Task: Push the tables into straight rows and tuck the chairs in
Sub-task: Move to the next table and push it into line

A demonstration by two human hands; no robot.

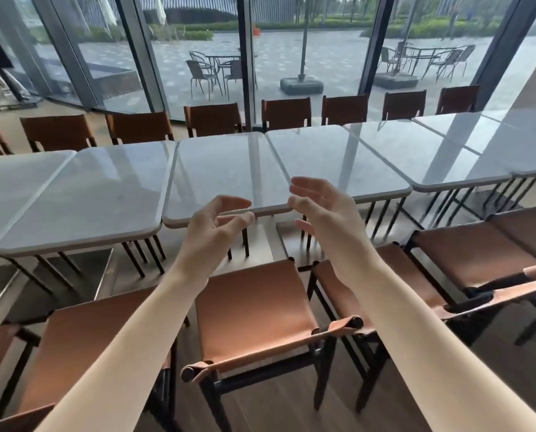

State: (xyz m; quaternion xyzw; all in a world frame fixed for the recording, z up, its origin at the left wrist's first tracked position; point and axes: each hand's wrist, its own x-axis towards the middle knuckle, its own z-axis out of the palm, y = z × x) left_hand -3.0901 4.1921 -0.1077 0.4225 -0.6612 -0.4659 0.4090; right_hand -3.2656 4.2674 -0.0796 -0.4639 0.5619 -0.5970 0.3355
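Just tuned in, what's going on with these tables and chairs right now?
A person stands behind a brown chair, both arms stretched toward the middle grey table. The left hand and right hand hover at its near edge, fingers loosely spread, holding nothing. The tables already run edge to edge in a row. The near chairs stand pulled out, not yet tucked in.

Worktops in the row: six with pale glossy tops, the nearest middle one (226, 169) included, plus a sliver of a seventh at far right. Brown chairs on the far side along the glass: eight, e.g. (212, 120). Brown chairs on the near side: about six, e.g. (254, 310), some cut off by the frame edge. Hands: two, left (210, 232) and right (326, 213). Outside: two metal table sets, chair count unclear.
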